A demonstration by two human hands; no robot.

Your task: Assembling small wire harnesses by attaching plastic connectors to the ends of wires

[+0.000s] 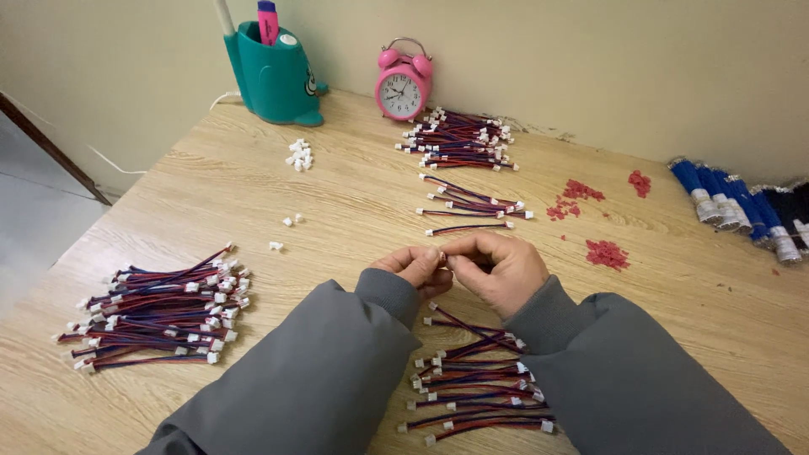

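Your left hand (415,268) and right hand (497,268) pinch something tiny mid-table, its axis hidden; teal plastic pen holder (274,80) stands at the far-left corner.

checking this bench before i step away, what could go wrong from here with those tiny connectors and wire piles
1. The left hand and right hand pinch a very small part together, so it could slip and drop among the wire pile under the wrists.
2. Loose white connectors lie scattered; a grey sleeve might sweep some away.
3. The left wire pile sits near the table edge and could slide off.
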